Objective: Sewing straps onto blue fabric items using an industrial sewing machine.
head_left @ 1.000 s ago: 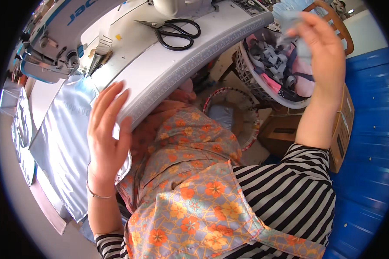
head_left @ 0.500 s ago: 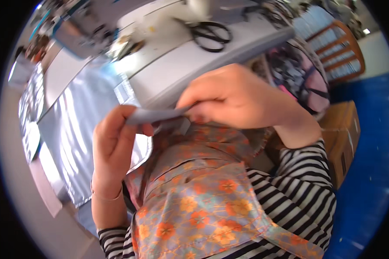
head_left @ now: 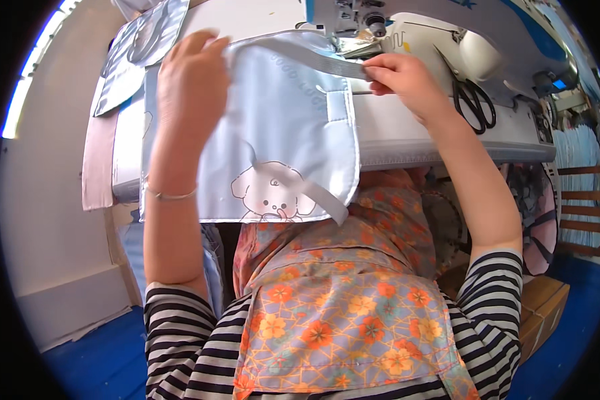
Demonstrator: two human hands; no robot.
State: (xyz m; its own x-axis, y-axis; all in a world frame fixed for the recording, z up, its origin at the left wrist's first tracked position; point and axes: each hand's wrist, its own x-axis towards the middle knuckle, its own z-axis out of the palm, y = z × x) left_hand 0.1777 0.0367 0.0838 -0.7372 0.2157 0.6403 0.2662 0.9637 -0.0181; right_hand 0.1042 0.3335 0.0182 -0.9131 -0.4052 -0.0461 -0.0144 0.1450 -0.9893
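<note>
Narrow grey ribbed elastic strap [head_left: 307,59], raised over pale-blue satiny puppy-print panel [head_left: 287,113].
Panel: rounded-corner, draped past near edge of smooth white tabletop [head_left: 393,127]. Right hand [head_left: 407,80] pinches strap; left hand [head_left: 193,80] blurred near strap, grip cannot be told. Beyond: black-handled metal scissors [head_left: 459,87], white-and-blue sewing machine [head_left: 513,40].

The cloth [head_left: 283,123] is pale blue, the strap [head_left: 317,61] grey, the apron [head_left: 343,327] orange-flowered, the sleeves [head_left: 175,327] black-and-grey striped.

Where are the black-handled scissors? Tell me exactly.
In the head view, the black-handled scissors lie on the white table, right of centre, just right of the right hand and its wrist, near the sewing machine.
</note>
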